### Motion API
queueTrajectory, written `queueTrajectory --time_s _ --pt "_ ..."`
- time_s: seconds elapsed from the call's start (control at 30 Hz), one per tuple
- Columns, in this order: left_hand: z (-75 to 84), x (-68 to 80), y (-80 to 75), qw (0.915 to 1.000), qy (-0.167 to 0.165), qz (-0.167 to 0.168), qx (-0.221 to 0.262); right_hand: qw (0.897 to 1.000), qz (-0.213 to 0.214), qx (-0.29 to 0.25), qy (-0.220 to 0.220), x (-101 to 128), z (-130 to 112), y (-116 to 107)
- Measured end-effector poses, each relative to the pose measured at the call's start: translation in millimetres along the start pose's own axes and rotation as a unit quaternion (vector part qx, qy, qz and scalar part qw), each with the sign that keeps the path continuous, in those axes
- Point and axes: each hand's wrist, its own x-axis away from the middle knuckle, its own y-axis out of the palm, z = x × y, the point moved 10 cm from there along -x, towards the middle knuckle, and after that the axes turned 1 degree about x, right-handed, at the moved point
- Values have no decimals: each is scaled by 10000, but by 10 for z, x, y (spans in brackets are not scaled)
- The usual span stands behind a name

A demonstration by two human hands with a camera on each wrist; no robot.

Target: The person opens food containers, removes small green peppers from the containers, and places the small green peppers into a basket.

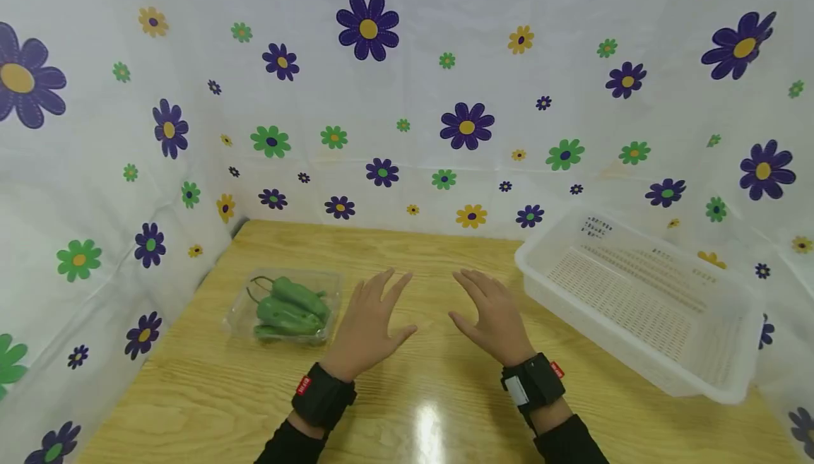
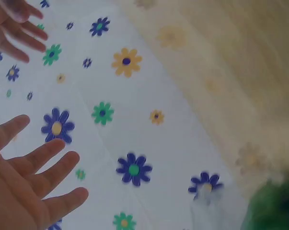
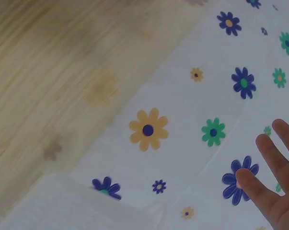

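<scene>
Head view: left hand (image 1: 369,326) and right hand (image 1: 494,319) spread-fingered, gripping nothing; green peppers (image 1: 292,307) in clear tray (image 1: 239,314), just outside the left hand; white basket (image 1: 636,301) beyond the right. Left wrist: green blur, lower right. Right wrist: basket, lower left.

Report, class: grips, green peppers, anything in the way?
Left grip, right grip: holding nothing. Green peppers: in clear tray, left grip nearest. Tray's side stands between.
</scene>
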Motion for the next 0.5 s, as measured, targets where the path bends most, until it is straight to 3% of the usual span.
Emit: queueTrajectory --time_s 0.13,0.27,0.4,0.5 --pt "-259 57 -307 9996 -196 -66 216 9978 -216 -415 -464 -204 -244 201" --pt "-646 251 -514 9977 -580 -137 330 9885 -732 -862 -999 -387 -622 491" --pt "-1021 498 -611 9943 -983 -169 373 9769 -1094 -954 -1565 -488 -995 743" --pt "-1216 615 -611 9942 -990 -184 366 9719 -1111 -923 -1861 -546 -1192 873"
